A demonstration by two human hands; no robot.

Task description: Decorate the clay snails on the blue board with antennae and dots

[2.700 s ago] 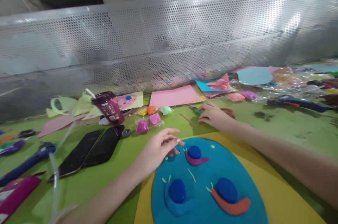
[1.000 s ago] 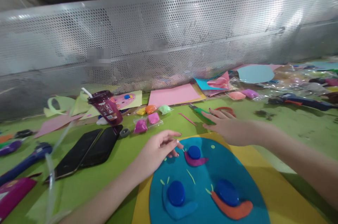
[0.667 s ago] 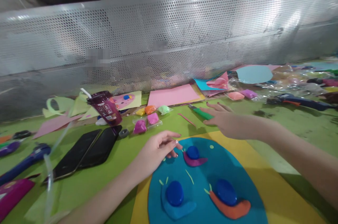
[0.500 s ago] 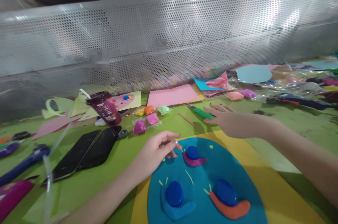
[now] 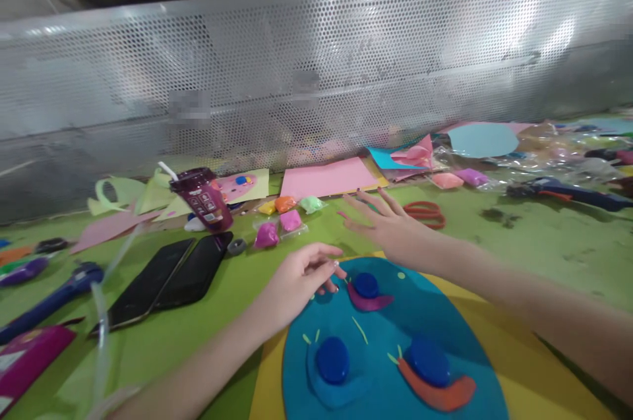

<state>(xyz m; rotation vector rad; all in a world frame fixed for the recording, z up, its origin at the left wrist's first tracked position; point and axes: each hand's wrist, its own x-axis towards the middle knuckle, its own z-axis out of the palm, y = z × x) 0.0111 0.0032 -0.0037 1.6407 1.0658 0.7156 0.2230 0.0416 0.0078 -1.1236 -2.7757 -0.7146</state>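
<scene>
My left hand [image 5: 304, 275] rests at the upper left edge of a blue paper oval [image 5: 380, 367], fingers loosely curled and apart, with nothing visible in them. Its fingertips are beside a snail with a purple clay body [image 5: 373, 303] and a blue cap [image 5: 366, 285] for a shell. Lower on the oval are a light-blue snail [image 5: 341, 393] and an orange snail [image 5: 440, 395], both with blue caps. A thin light-green clay strip [image 5: 360, 330] lies between them. My right hand [image 5: 390, 225] is open, palm down, fingers spread above the green table beyond the oval.
Orange-handled scissors [image 5: 426, 214] lie right of my right hand. Clay packets [image 5: 289, 220], a lidded cup with straw [image 5: 202, 201] and a black phone [image 5: 190, 271] are to the left. Pink paper [image 5: 329, 177] lies before a perforated metal panel [image 5: 306, 77].
My right hand has moved left, from the green cutter's handle to over the area of the pink stick. The cutter is now hidden and the orange scissor handles show. My left hand stays nearly still.
</scene>
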